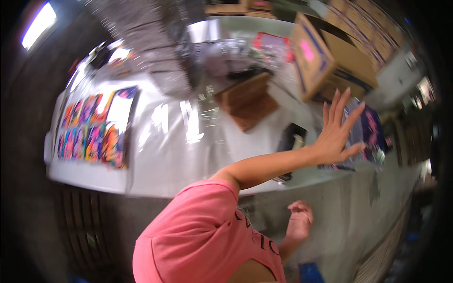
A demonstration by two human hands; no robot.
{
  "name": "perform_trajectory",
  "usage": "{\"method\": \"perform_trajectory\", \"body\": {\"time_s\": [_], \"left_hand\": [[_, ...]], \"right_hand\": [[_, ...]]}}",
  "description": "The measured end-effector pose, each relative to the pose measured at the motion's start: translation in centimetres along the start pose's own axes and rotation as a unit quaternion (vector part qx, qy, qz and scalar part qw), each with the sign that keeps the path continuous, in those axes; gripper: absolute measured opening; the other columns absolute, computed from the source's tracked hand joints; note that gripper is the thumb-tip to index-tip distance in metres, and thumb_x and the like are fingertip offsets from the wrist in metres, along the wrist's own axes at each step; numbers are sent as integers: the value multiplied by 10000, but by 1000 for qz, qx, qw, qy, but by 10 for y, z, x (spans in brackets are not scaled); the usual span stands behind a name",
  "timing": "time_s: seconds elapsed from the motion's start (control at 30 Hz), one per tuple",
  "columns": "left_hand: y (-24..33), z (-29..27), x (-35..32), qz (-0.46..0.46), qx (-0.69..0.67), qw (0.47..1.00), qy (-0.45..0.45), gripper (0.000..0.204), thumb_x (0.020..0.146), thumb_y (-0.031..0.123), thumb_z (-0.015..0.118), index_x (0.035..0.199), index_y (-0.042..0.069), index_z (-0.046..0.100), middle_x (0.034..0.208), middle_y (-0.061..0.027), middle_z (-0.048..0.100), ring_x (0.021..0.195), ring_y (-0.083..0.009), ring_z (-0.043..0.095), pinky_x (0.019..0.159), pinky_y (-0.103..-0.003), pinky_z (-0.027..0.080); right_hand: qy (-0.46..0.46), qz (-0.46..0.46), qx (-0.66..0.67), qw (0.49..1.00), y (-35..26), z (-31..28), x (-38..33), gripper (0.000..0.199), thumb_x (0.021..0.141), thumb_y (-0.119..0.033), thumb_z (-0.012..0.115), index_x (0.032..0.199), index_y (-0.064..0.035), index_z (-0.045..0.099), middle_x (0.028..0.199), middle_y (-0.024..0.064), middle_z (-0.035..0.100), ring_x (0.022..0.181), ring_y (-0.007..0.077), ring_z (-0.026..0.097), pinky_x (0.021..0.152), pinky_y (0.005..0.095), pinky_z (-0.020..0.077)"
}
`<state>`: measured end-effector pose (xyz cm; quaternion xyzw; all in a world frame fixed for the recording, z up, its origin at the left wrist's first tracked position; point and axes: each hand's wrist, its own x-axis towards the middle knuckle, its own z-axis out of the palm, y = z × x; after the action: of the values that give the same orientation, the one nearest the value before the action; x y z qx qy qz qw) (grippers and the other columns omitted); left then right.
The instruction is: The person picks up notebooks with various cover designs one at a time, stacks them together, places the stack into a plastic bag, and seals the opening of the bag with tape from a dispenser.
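Note:
My left hand (336, 134) is stretched out to the right with its fingers spread, and nothing is in it. It is over or beside a dark purple, plastic-wrapped pack (370, 125) at the table's right end; I cannot tell whether they touch. Lower down, off the table's front edge, my right hand (299, 222) hangs near my body with its fingers curled in, blurred, and no object shows in it. Partly behind my left forearm lies a black object (291, 137) with a pale patch.
A white-covered table (165, 162) spans the view. On it are colourful printed sheets (92, 127) at left, a tall plastic-wrapped stack (146, 45), a brown wooden-looking block (250, 101) and clear plastic bags (226, 56). An open cardboard box (330, 59) stands at back right.

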<state>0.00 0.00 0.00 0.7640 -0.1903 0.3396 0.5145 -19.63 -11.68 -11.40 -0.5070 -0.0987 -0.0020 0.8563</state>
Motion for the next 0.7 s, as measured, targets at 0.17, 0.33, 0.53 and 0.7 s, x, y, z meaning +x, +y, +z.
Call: {"method": "perform_trajectory", "body": {"time_s": [0.17, 0.33, 0.53, 0.7], "left_hand": [[-73, -195, -76, -66, 141, 985, 76, 695, 711, 266, 732, 1327, 163, 426, 1446, -250, 148, 1339, -479, 115, 1081, -531, 165], [-4, -424, -229, -231, 331, 883, 239, 592, 718, 148, 729, 1256, 134, 485, 1400, -214, 281, 1299, -402, 279, 1065, -448, 248], [62, -582, -381, -350, 359, 718, 482, 508, 821, 184, 660, 1278, 86, 461, 1389, -97, 326, 1302, -265, 321, 1048, -471, 275], [85, -672, -461, -388, 134, 716, 565, 439, 838, 151, 630, 1246, 78, 484, 1340, -104, 381, 1265, -232, 373, 1002, -442, 347]], "right_hand": [[-71, 221, -115, 966, 52, 120, 67, 187, 854, -151, 591, 943, 14, 601, 871, 89, 610, 784, 170, 575, 748, 273, 450], [-348, 215, -148, 900, 96, 297, 44, 183, 876, -99, 564, 966, 47, 626, 884, 78, 637, 841, 141, 595, 775, 263, 454], [-583, -170, -319, 727, 233, 534, -43, 622, 796, -298, 669, 1300, -5, 450, 1299, 218, 477, 1204, 301, 472, 985, 401, 376], [-470, -217, -605, 606, 396, 571, -88, 760, 847, -485, 531, 1377, 16, 318, 1450, 182, 296, 1364, 302, 244, 1093, 495, 174]]}}
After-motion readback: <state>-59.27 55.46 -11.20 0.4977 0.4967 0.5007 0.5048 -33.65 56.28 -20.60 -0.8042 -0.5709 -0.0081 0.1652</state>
